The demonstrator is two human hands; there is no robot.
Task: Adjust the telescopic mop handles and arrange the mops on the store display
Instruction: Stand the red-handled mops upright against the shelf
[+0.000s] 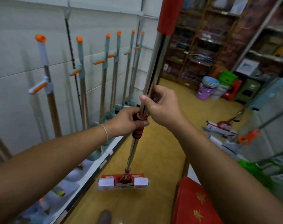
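Note:
I hold a steel telescopic mop handle [151,73] upright in front of me. Its red and black twist collar [139,125] sits at mid-height, and my left hand [127,121] is closed around that collar. My right hand [161,105] grips the upper steel tube just above it. A red grip sleeve [169,15] covers the handle's top. The mop head [123,181], red with white sponge blocks, rests on the yellow floor. Several teal mops with orange caps [80,62] lean against the white wall display on the left.
A low white display ledge [95,165] runs along the left wall. More mops and packaged heads [224,128] lie on the floor at right. Stacked buckets [207,89] and stools stand before the back shelves. A red box [194,202] is near my right arm.

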